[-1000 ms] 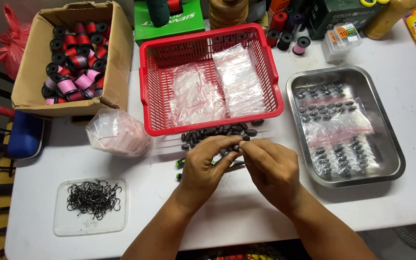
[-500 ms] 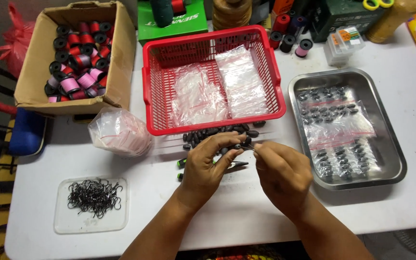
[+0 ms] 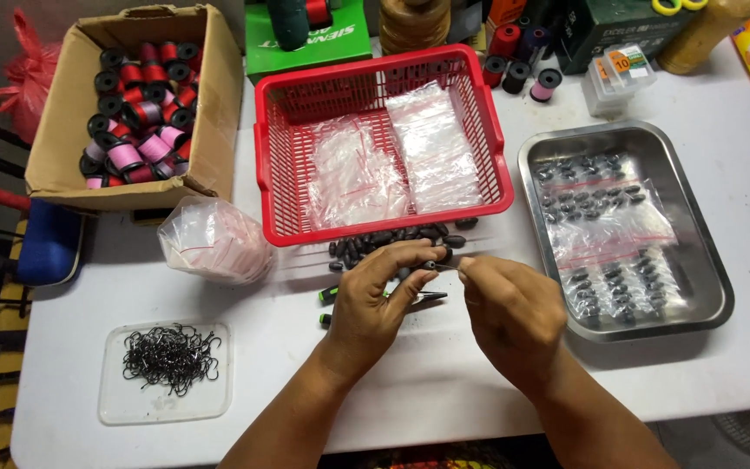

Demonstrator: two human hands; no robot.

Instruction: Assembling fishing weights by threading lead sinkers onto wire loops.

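- Head view: the left hand (image 3: 375, 300) pinches a small dark oval sinker (image 3: 430, 265) between thumb and fingertips, just in front of the red plastic basket (image 3: 271, 165).
- The right hand (image 3: 514, 308) has its thumb and forefinger pressed together close to that sinker; whatever fine thing it pinches is too small to make out.
- A loose heap of dark oval sinkers (image 3: 392, 241) lies on the white table (image 3: 740, 130) between the basket and the hands.
- A slim tool with green handles (image 3: 330, 295) lies partly under the left hand.
- The basket holds clear zip bags (image 3: 392, 156).
- To the right, a steel tray (image 3: 707, 260) carries filled bags of sinkers (image 3: 605, 226).
- To the left sit a bulging clear bag (image 3: 214, 239), a flat clear lid with black hooks (image 3: 171, 356), and a cardboard box of thread spools (image 3: 136, 113).
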